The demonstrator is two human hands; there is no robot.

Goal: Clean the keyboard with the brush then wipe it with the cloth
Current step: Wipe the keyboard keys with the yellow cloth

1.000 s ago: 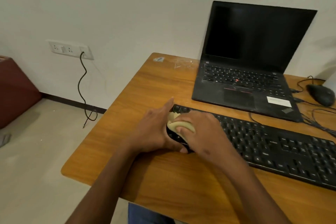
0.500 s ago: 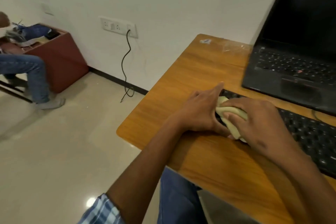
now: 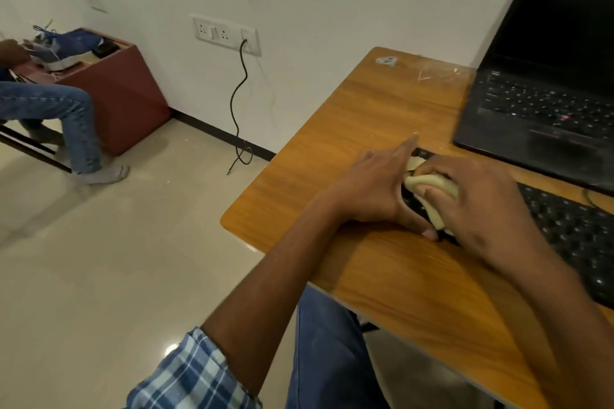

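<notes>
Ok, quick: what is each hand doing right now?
Left hand: open, fingers straight, bracing the keyboard at its left end.
Right hand: grip curled on the cloth, pressing it onto the keys.

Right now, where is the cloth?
In the head view, the cloth sits on the keyboard's left end, gripped under the right hand, beside the left hand.

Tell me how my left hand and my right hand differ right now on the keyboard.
The left hand lies with fingers straight against the keyboard's left end, holding nothing; the right hand grips the yellowish cloth with curled fingers. The left hand rests mostly on the wooden table; the right sits over the keys. Both meet at the keyboard's left end.
</notes>
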